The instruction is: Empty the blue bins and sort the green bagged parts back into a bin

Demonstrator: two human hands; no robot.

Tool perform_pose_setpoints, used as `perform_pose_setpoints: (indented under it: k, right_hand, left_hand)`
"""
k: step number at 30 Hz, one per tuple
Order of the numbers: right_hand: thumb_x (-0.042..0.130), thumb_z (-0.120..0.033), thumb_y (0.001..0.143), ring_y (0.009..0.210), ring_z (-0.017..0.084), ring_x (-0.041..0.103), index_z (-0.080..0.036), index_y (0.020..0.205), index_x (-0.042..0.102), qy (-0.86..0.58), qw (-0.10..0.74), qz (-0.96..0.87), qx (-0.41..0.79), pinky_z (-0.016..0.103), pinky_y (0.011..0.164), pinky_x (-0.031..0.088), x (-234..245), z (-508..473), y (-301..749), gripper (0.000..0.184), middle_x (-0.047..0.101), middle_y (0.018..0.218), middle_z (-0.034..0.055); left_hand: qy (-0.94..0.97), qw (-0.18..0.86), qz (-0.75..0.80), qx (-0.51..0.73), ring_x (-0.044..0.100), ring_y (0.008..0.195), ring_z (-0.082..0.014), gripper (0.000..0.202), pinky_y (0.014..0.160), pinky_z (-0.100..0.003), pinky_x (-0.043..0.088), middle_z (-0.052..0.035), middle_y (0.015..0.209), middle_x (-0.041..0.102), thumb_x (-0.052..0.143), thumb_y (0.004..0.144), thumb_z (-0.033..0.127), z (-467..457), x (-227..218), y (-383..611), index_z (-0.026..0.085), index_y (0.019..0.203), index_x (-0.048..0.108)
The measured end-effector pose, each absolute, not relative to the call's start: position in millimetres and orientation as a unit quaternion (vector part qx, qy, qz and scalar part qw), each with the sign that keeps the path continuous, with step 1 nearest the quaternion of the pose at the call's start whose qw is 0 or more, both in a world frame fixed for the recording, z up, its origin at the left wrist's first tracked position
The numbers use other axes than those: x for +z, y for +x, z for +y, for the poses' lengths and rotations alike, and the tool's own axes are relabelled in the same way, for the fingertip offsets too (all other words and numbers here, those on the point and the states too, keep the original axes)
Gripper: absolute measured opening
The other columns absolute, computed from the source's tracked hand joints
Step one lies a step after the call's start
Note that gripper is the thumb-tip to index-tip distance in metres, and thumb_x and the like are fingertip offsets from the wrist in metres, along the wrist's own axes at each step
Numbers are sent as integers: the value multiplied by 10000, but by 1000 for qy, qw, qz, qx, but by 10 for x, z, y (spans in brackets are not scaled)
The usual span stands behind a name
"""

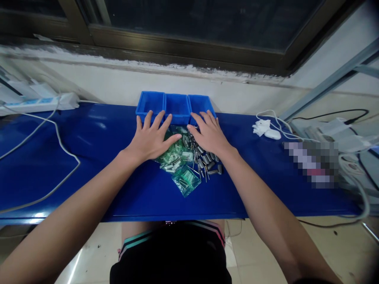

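My left hand point(152, 139) is spread with its fingertips at the front of the left and middle blue bins point(150, 103). Under its thumb side lie green-tinted plastic bags point(174, 156) with small pale parts inside. My right hand point(209, 134) is spread too, fingertips by the front of the right blue bin point(201, 103). Below and beside it is a loose pile of small dark grey cylinders with thin metal shafts point(207, 159), partly hidden by the palm. One small green bag point(186, 180) lies nearest me, with slim metal pieces in it. Neither hand grips anything.
The three bins stand in a row against the wall on the blue table point(97, 157). A power strip point(41, 103) and white cables lie at the left. To the right are crumpled tissue point(261, 127), a white case point(272, 134), cables and a metal frame point(328, 81).
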State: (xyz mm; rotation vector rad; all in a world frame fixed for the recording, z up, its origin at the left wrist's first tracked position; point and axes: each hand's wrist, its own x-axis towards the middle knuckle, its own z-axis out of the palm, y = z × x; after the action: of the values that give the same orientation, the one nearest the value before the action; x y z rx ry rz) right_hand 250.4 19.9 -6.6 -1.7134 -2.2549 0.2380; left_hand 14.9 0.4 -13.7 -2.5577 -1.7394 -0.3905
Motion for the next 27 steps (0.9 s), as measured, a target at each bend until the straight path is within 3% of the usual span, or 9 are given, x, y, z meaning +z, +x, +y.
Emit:
perform_pose_setpoints:
  k: [8, 16, 24, 27]
  right_hand:
    - [303, -649, 1064, 1666, 388, 58, -254, 1684, 325, -594, 152, -786, 79, 685, 1315, 109, -94, 199, 2497, 735, 221, 1788, 118]
    - [311, -660, 1060, 1667, 384, 66, -274, 1681, 328, -586, 161, -790, 80, 703, 1308, 119, -112, 209, 2510, 732, 235, 1786, 101]
    - [319, -669, 1055, 1667, 390, -27, -267, 1706, 268, -586, 148, -790, 110, 697, 1313, 81, -17, 157, 2504, 767, 131, 1811, 91]
    - [373, -666, 1041, 1657, 415, -100, -276, 1716, 228, -585, 148, -789, 118, 717, 1299, 139, 27, 98, 2508, 793, 57, 1819, 79]
  left_hand:
    - [-819, 39, -554, -144, 174, 1595, -502, 933, 1244, -775, 111, -146, 1749, 273, 81, 1024, 805, 6, -164, 165, 196, 1676, 352]
    - [-816, 35, -550, -175, 237, 1557, -528, 923, 1198, -840, 96, -169, 1705, 345, 109, 1009, 830, 16, -178, 178, 229, 1644, 403]
    - [-810, 0, -559, -180, 179, 1583, -520, 772, 1187, -858, 89, -144, 1729, 295, 240, 1050, 755, 6, -142, 166, 292, 1640, 423]
    - [-818, -15, -547, -179, 127, 1599, -516, 712, 1181, -873, 77, -121, 1742, 259, 280, 1055, 733, 11, -113, 144, 330, 1612, 466]
